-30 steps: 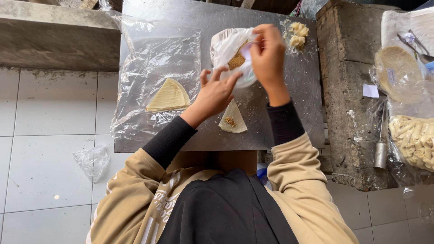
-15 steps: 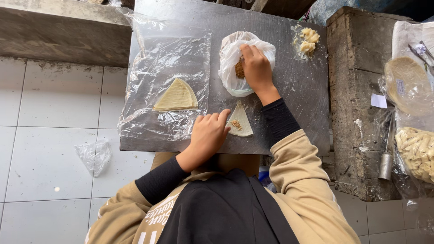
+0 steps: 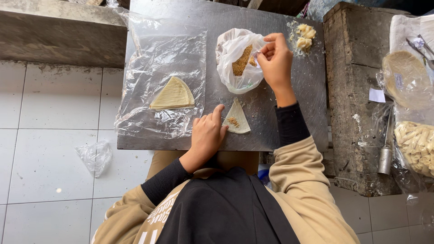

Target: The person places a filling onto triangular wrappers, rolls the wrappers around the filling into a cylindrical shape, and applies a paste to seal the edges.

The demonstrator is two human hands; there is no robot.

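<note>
White floor tiles surround our grey metal surface (image 3: pixel 271 117). Our left hand (image 3: pixel 208 135) lies open, steadying the pale triangular pastry wrapper (image 3: pixel 237 121) at lower centre. Right-hand fingers (image 3: pixel 266 52) pinch closed at the white plastic filling bag (image 3: pixel 235 58) above; we should take little.

On the table: 2 triangular wrappers (image 3: pixel 237 118), 1 filling bag (image 3: pixel 237 61), 1 plastic sheet (image 3: pixel 165 58), 2 hands (image 3: pixel 207 134).

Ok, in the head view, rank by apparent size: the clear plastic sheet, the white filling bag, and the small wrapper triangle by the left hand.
1. Clear plastic sheet, clearly largest.
2. White filling bag.
3. Small wrapper triangle, smallest.
</note>
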